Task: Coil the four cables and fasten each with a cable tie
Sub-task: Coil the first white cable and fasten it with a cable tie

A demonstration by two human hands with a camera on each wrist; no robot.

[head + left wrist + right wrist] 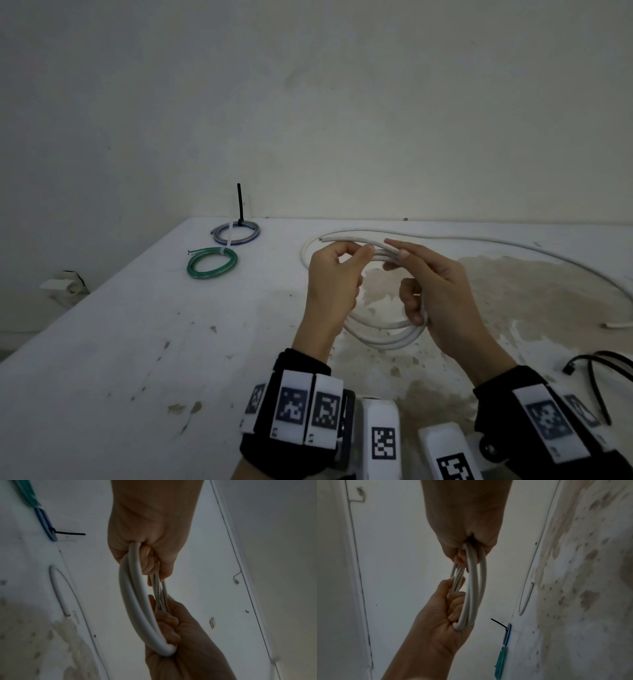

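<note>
A white cable coil of a few loops hangs between both hands above the table. My left hand pinches the far strands and curls round the coil's left side; in the left wrist view the left hand grips the white coil. My right hand holds the right side with curled fingers, index finger stretched over the far strands. In the right wrist view the right hand grips the loops. The cable's free tail trails right across the table.
A green coil and a blue-grey coil lie at the far left, the latter with a black cable tie sticking up. A black cable lies at the right edge. Brown stains mark the table's right half. A wall stands behind.
</note>
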